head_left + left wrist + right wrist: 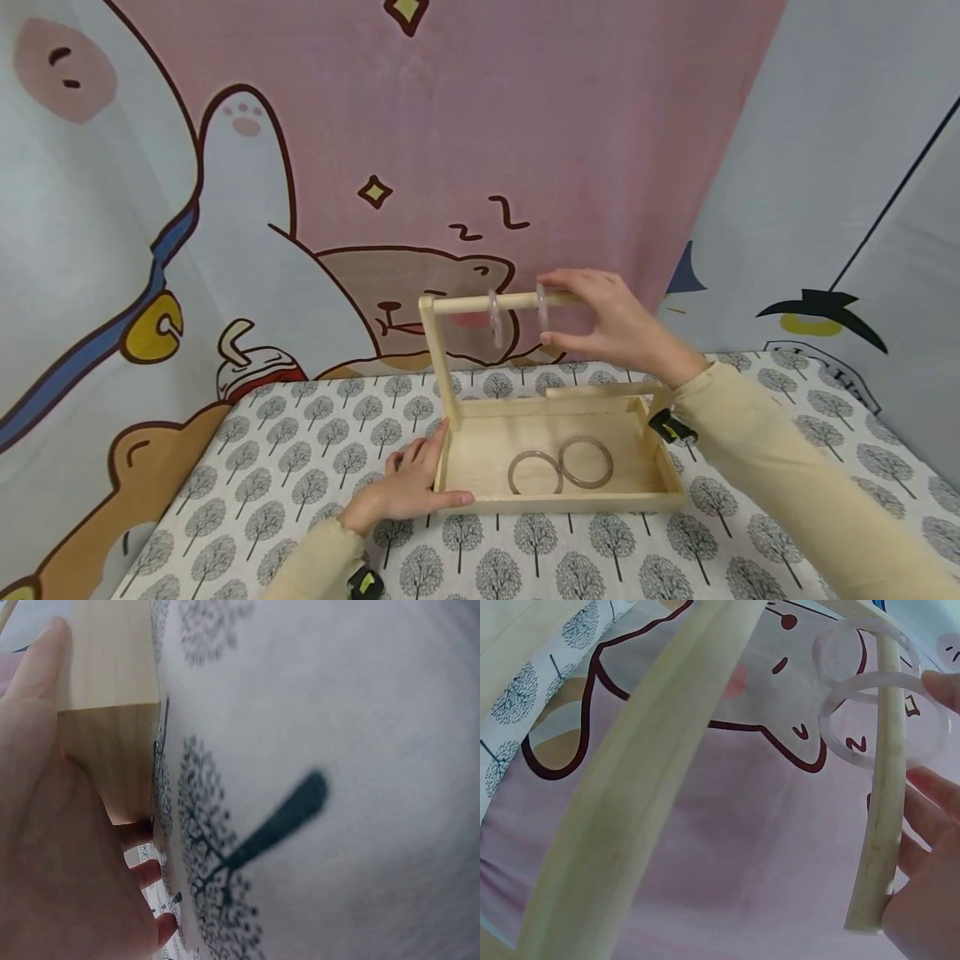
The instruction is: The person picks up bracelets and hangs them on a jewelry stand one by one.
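Note:
A pale wooden rack has a shallow tray (pixel 525 503), a left post (pixel 438 362) and a round bar (pixel 465 304). Two translucent pinkish bangles hang on the bar. My right hand (pixel 615 321) holds the right-hand bangle (pixel 542 310) at its edge, thumb low and fingers high; the other bangle (pixel 494 318) hangs to its left. The bar's near end shows beside the palm in the right wrist view. At the tray's front left corner, my left hand (pixel 408 483) grips the wood, thumb along the front wall and fingers along the left side.
Inside the tray two more bangles lie flat side by side, a left one (pixel 535 472) and a right one (pixel 587 462). Another wooden piece (pixel 600 389) runs along the tray's back right. A tree-print cloth (pixel 315 467) covers the table, before a cartoon-print curtain (pixel 600 125).

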{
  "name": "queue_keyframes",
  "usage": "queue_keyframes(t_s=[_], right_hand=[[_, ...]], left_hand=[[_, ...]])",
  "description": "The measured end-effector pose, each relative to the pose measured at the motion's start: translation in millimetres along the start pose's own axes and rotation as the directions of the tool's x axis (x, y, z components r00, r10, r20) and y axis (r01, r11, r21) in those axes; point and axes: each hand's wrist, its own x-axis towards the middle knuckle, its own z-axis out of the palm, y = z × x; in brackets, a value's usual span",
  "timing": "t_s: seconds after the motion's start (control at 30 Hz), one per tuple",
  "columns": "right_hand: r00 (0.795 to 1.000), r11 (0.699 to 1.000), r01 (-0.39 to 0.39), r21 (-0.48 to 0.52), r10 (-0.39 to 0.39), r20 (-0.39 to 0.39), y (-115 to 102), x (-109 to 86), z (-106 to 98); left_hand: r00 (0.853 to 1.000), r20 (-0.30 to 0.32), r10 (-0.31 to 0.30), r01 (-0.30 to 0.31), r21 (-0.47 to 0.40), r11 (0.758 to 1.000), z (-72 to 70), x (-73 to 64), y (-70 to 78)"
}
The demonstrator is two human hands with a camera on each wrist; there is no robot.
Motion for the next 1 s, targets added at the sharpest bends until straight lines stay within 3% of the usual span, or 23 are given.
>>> queue_keyframes(t_s=[0.57,0.73,1.0], right_hand=[[0.995,0.992,-0.044,-0.119,0.053,0.079,1.8,-1.0,6.3],[0.995,0.988,-0.046,-0.149,0.058,0.078,0.5,-0.6,7.0],[1.0,0.997,-0.013,-0.07,0.014,0.019,0.3,-5.9,4.2]], left_hand=[[0.999,-0.017,0.035,-0.036,-0.019,0.999,6.4,1.5,-3.7],[1.0,0.009,0.009,-0.009,-0.021,1.0,5.9,1.9,-2.4],[1.0,-0.009,-0.012,0.012,0.006,1.0,-0.8,0.2,3.2]])
